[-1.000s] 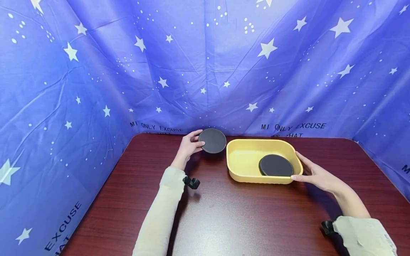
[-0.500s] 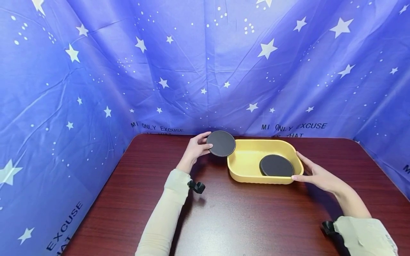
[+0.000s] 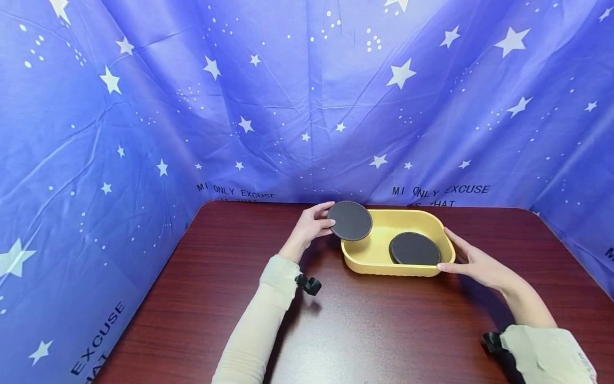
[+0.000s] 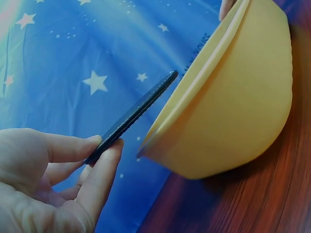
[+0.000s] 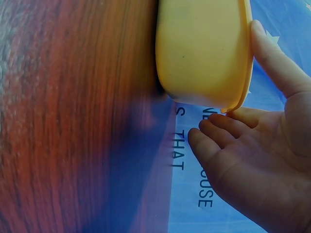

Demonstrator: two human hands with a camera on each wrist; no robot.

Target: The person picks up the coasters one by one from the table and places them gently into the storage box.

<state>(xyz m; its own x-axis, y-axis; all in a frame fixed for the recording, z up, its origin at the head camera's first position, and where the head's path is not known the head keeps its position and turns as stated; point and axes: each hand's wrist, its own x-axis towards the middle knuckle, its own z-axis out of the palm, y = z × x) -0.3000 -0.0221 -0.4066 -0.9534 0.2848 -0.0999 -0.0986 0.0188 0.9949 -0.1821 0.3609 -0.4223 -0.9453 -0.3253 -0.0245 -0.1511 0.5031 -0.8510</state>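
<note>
Right hand [image 3: 472,261], fingers straight, braces the yellow oval plastic tray [image 3: 379,261] at 3 o'clock. Left hand [image 3: 312,226] pinches 1 black round leather coaster [image 3: 350,220] over the 10 o'clock rim; lower it flat beside the second black coaster [image 3: 414,249].

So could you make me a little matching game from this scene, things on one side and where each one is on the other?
Things:
1. held black disc
2. second black disc
3. yellow tray
4. right hand

Places:
a. lying inside the tray
b. standing on the brown table
c. pinched by the left hand over the tray's left rim
d. against the tray's right side

Pairs: 1-c, 2-a, 3-b, 4-d
</note>
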